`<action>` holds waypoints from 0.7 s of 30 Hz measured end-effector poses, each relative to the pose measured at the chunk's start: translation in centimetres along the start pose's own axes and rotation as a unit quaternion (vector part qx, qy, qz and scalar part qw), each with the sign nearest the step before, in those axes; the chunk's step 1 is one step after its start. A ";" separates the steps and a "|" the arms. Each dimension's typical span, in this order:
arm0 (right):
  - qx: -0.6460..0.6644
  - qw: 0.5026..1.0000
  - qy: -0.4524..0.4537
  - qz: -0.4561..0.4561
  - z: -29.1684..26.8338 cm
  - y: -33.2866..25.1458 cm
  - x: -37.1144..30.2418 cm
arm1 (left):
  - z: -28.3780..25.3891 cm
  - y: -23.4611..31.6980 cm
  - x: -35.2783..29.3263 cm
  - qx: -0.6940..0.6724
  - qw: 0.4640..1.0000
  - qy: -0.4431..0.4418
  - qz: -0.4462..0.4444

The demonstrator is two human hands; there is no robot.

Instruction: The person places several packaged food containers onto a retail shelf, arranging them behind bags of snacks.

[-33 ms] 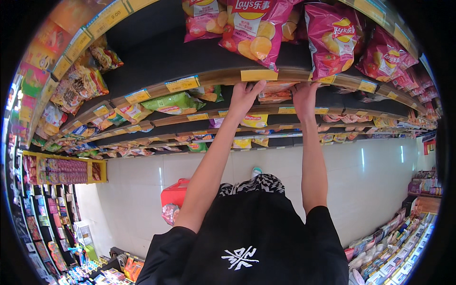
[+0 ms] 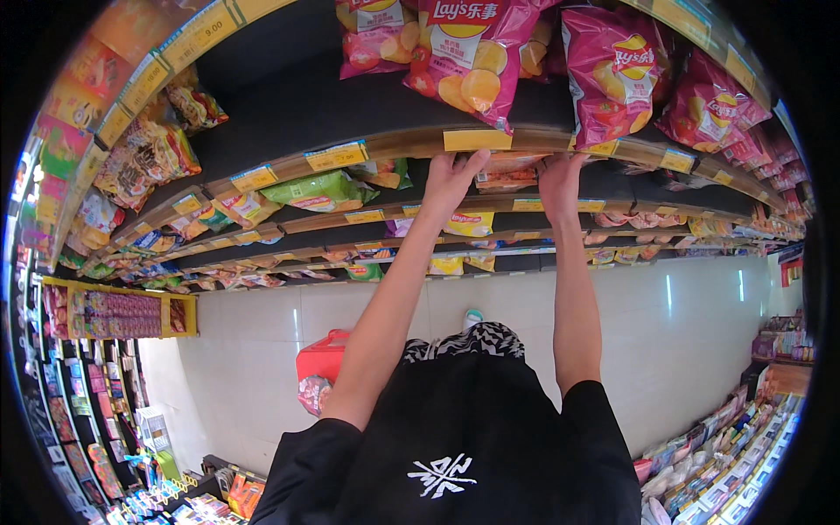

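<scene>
Both my arms stretch forward to the shelf level just below the top ledge. At the left side of an orange-red package is my left hand, its thumb showing while the other fingertips go out of sight under the ledge. My right hand is at the package's right side, fingers mostly hidden beneath the same wooden edge. Whether either hand grips the package cannot be made out. Above them on the ledge stand pink chip bags, one in the middle and another to the right.
A green snack bag lies left of my hands, and lower shelves hold more bags, including a yellow one. On the pale tiled floor, a red basket with a round package stands by my left arm. Goods racks line the lower right.
</scene>
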State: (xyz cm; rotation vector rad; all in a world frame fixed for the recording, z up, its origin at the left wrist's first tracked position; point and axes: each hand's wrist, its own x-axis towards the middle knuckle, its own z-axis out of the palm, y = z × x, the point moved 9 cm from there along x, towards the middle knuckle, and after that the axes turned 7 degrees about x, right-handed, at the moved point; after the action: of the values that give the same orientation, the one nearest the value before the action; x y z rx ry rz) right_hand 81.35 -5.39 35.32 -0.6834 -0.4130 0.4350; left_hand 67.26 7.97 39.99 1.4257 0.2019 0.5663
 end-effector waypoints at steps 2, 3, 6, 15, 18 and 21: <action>-0.019 0.999 -0.044 0.014 0.7 0.1 0.2 | 0.4 0.5 -0.2 -0.025 1.000 0.005 0.002; -0.023 1.000 -0.011 0.014 0.7 -0.1 0.1 | 0.4 0.7 -0.3 -0.027 1.000 0.001 0.008; -0.027 0.998 0.059 -0.003 1.7 -0.9 -0.6 | -0.1 0.7 -1.0 -0.030 0.999 0.026 0.009; -0.156 0.984 0.077 0.027 3.4 -1.9 -8.3 | -1.8 -0.7 -7.9 -0.038 0.997 0.064 -0.030; -0.267 0.961 0.076 -0.007 4.3 -1.7 -12.2 | -3.3 -1.6 -11.7 -0.037 0.995 0.070 -0.067; -0.354 0.934 0.041 0.005 4.5 0.3 -16.0 | -5.5 -3.6 -16.3 -0.056 0.989 0.079 -0.112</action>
State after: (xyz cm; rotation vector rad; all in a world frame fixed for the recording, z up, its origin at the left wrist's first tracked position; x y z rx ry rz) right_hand 65.70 -11.01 34.79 -1.4008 -0.4900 0.2574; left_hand 51.72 4.77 32.38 1.2309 0.4443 0.4981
